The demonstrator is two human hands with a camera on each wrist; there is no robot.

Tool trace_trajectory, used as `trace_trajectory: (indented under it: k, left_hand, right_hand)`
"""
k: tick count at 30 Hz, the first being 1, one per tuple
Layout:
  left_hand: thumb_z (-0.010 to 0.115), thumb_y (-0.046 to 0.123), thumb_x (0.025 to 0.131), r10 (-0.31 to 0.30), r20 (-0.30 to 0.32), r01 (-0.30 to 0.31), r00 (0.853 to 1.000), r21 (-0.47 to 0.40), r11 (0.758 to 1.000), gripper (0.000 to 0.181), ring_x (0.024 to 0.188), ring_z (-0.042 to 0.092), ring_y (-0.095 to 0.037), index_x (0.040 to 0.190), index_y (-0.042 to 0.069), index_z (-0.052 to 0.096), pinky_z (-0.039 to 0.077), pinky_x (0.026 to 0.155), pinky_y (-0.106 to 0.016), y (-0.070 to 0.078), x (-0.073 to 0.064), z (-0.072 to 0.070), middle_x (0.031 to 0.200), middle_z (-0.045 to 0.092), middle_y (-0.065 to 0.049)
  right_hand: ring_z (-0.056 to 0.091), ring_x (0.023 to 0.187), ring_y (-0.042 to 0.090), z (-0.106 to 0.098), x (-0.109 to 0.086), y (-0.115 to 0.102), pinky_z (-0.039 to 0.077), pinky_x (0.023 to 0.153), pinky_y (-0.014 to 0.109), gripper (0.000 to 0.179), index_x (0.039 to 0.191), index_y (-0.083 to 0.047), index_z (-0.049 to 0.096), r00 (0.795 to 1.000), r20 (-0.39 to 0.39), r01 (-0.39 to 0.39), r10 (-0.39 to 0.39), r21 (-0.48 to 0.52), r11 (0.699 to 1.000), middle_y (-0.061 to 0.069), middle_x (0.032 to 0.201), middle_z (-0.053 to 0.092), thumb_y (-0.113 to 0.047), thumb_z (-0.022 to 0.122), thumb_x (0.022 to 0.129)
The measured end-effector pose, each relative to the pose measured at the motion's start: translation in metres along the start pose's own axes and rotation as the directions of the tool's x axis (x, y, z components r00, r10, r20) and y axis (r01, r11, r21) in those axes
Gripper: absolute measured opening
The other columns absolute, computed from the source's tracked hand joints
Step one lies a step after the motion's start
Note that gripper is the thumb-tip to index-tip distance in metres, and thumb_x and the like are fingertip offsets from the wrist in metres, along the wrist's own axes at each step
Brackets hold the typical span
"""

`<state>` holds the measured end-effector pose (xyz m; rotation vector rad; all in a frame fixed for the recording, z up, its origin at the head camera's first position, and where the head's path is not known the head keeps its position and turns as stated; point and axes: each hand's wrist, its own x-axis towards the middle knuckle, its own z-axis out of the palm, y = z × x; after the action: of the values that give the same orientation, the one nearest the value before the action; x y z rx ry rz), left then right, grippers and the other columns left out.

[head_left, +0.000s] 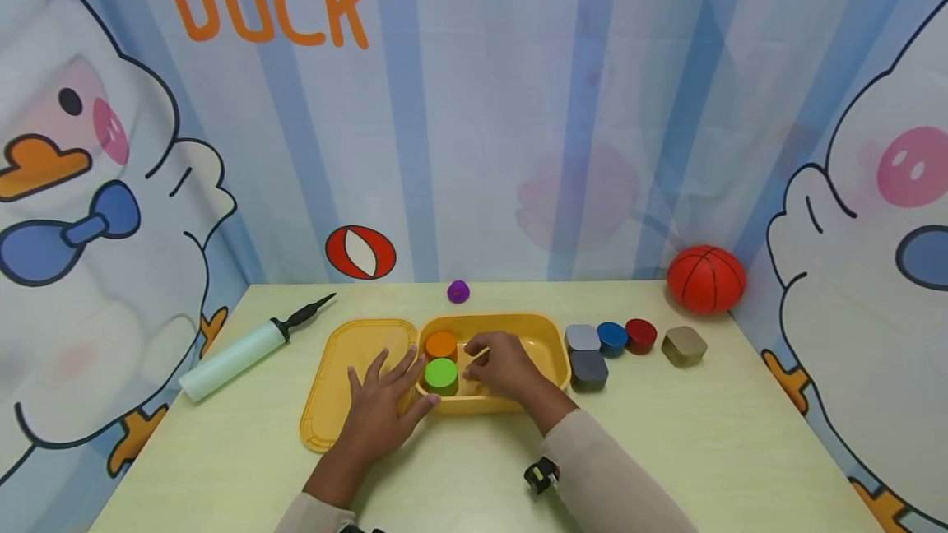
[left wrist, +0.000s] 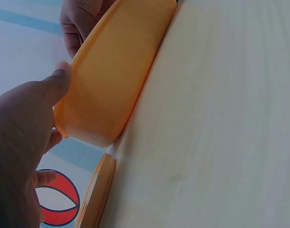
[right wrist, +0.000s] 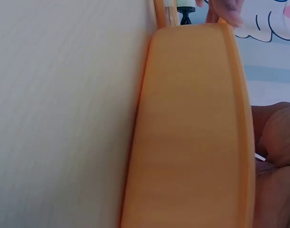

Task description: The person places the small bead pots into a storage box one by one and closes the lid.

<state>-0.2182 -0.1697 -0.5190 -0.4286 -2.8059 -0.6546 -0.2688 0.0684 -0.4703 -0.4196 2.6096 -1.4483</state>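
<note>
A yellow plastic box (head_left: 489,406) stands on the table with an orange block (head_left: 441,345) and a green round block (head_left: 441,377) at its left end. My left hand (head_left: 385,410) spreads over that end, its thumb at the near rim and its fingers by the left rim. In the left wrist view the left hand's thumb (left wrist: 61,76) touches the rim of the box (left wrist: 111,71). My right hand (head_left: 507,364) reaches into the middle of the box with bent fingers; whether anything is between the fingertips is hidden. The box wall (right wrist: 192,123) covers part of the right wrist view.
A yellow lid (head_left: 333,385) lies left of the box. Right of it are light grey (head_left: 583,337), dark grey (head_left: 588,371), blue (head_left: 612,339), red (head_left: 640,336) and tan (head_left: 685,346) blocks. A pump (head_left: 237,359), purple object (head_left: 458,292) and red ball (head_left: 706,280) lie farther out.
</note>
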Motion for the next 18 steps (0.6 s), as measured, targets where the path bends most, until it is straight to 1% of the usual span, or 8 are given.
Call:
trace_trajectory:
  k: [5, 9, 14, 18]
  left_hand:
    - [0.064, 0.062, 0.104, -0.008, 0.014, 0.008, 1.0, -0.002, 1.0, 0.071, 0.165, 0.031, -0.048, 0.163, 0.023, 0.054, 0.007, 0.119, -0.094, 0.0, -0.001, 0.0, 0.173, 0.046, 0.002]
    - [0.064, 0.062, 0.104, -0.018, 0.019, 0.018, 1.0, -0.003, 1.0, 0.071, 0.166, 0.03, -0.048, 0.163, 0.024, 0.053, 0.006, 0.12, -0.094, 0.0, -0.002, -0.001, 0.174, 0.045, 0.003]
    - [0.063, 0.063, 0.104, -0.013, 0.008, 0.013, 1.0, -0.011, 1.0, 0.072, 0.166, 0.03, -0.048, 0.163, 0.024, 0.053, 0.006, 0.12, -0.094, 0.001, -0.002, -0.001, 0.174, 0.045, 0.003]
    - [0.063, 0.063, 0.104, -0.011, 0.012, 0.011, 1.0, -0.009, 1.0, 0.072, 0.166, 0.03, -0.047, 0.164, 0.024, 0.052, 0.006, 0.12, -0.094, 0.0, -0.001, 0.0, 0.174, 0.045, 0.003]
  right_hand:
    - [0.079, 0.11, 0.034, -0.014, -0.006, 0.004, 0.069, 0.09, 0.042, 0.031, 0.126, 0.007, 0.074, 0.998, -0.053, -0.022, 0.025, 0.059, 0.998, 0.026, 0.132, 0.074, 0.002, 0.08, 0.096]
    - [0.08, 0.11, 0.033, -0.028, -0.01, 0.014, 0.068, 0.092, 0.042, 0.029, 0.125, 0.005, 0.075, 0.993, -0.118, -0.015, 0.023, 0.074, 0.997, 0.023, 0.13, 0.075, 0.0, 0.08, 0.097]
    - [0.079, 0.113, 0.035, -0.049, -0.015, 0.023, 0.067, 0.098, 0.044, 0.027, 0.125, 0.003, 0.076, 0.983, -0.184, 0.028, -0.012, 0.083, 0.996, 0.024, 0.128, 0.076, -0.001, 0.079, 0.098]
    - [0.078, 0.116, 0.038, -0.068, -0.021, 0.03, 0.066, 0.101, 0.046, 0.028, 0.127, 0.002, 0.075, 0.98, -0.191, 0.069, -0.053, 0.08, 0.994, 0.025, 0.128, 0.076, -0.001, 0.078, 0.099]
